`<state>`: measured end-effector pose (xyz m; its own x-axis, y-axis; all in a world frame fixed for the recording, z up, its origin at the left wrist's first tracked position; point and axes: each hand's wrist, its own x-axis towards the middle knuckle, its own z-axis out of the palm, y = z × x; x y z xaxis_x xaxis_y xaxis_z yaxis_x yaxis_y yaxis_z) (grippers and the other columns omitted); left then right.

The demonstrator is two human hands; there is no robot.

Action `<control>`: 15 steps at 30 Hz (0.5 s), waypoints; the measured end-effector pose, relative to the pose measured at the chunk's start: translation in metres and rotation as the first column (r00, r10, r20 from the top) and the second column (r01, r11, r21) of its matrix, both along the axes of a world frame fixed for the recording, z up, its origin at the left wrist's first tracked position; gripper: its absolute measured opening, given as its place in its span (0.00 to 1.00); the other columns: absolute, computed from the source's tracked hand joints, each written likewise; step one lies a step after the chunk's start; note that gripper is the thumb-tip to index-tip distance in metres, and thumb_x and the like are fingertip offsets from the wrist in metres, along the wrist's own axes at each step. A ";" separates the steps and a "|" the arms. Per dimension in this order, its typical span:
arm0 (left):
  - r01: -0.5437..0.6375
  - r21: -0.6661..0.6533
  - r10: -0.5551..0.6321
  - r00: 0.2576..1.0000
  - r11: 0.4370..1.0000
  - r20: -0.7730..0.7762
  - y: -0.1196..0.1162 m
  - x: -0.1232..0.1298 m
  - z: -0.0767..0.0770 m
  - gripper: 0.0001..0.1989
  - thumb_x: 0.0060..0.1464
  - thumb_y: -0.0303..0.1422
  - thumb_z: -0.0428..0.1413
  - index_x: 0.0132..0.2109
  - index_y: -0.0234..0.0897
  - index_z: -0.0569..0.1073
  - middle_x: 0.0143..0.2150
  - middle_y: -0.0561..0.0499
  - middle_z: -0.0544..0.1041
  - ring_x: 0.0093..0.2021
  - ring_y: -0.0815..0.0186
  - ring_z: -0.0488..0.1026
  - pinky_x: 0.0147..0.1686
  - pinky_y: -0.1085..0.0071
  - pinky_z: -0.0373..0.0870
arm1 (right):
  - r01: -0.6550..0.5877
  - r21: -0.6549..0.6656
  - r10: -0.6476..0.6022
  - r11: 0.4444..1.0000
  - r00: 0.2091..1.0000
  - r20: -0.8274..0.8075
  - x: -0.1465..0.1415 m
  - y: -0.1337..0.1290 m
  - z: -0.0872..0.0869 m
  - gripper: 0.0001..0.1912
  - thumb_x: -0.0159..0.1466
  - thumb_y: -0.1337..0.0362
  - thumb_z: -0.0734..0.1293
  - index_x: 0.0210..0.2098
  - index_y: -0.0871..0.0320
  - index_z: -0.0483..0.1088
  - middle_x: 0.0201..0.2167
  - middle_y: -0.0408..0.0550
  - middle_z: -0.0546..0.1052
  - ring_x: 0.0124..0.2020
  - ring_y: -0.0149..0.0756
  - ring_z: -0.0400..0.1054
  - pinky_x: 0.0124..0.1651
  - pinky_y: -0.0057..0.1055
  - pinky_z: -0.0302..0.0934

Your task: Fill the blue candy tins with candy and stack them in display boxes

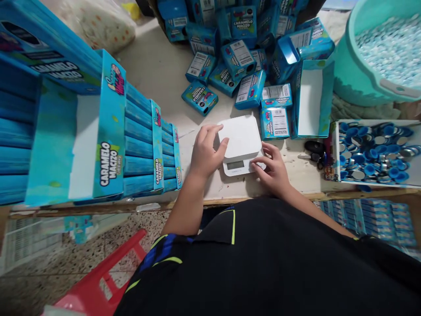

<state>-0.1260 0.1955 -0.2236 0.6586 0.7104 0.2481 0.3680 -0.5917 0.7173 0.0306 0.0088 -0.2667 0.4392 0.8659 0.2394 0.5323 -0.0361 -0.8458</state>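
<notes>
A white digital scale point(240, 137) with a small grey display lies on the worktable, between my two hands. My left hand point(206, 151) rests at its left edge, fingers apart and curved along the side, holding nothing. At the front right corner, by the display panel, my right hand point(271, 169) touches the scale with bent, parted fingers. Just behind the scale lie several small blue candy boxes point(200, 97). Two more boxes, one of them a blue candy box point(274, 123) with a printed label, sit right beside the scale.
Large blue display trays point(108, 131) packed with boxes line the left. An open tray point(311, 101) stands right, near black scissors point(315, 151) and a carton of blue and silver caps point(378, 151). A turquoise bucket point(348, 66) of candies is behind. A red plastic chair point(95, 285) stands below.
</notes>
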 end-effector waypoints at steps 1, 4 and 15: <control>-0.017 0.005 0.017 1.000 1.000 -0.009 0.000 0.000 -0.001 0.16 0.63 0.33 0.57 0.57 0.39 0.72 0.56 0.43 0.72 0.58 0.56 0.70 0.60 0.55 0.70 | -0.006 0.004 0.006 1.000 1.000 0.016 0.000 0.000 -0.001 0.05 0.66 0.65 0.68 0.39 0.51 0.78 0.64 0.49 0.63 0.66 0.50 0.61 0.67 0.57 0.61; -0.072 -0.038 0.070 0.996 0.997 -0.052 0.001 -0.001 -0.003 0.15 0.62 0.34 0.57 0.55 0.40 0.73 0.57 0.42 0.71 0.60 0.55 0.69 0.59 0.55 0.72 | -0.034 0.021 0.032 0.999 0.998 0.062 -0.001 -0.001 -0.002 0.07 0.66 0.68 0.67 0.40 0.51 0.77 0.66 0.49 0.61 0.66 0.51 0.60 0.66 0.58 0.63; -0.029 -0.109 0.021 0.997 0.994 -0.073 -0.005 -0.002 -0.004 0.20 0.63 0.35 0.57 0.60 0.37 0.69 0.62 0.39 0.68 0.62 0.53 0.69 0.61 0.54 0.72 | -0.003 0.068 -0.003 0.998 0.996 0.085 -0.001 -0.002 -0.007 0.10 0.66 0.70 0.66 0.41 0.50 0.77 0.66 0.47 0.65 0.66 0.51 0.63 0.66 0.59 0.65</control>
<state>-0.1279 0.1907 -0.2273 0.6533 0.7475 0.1205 0.4342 -0.5003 0.7491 0.0292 0.0071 -0.2732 0.4148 0.8462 0.3345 0.6023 0.0201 -0.7980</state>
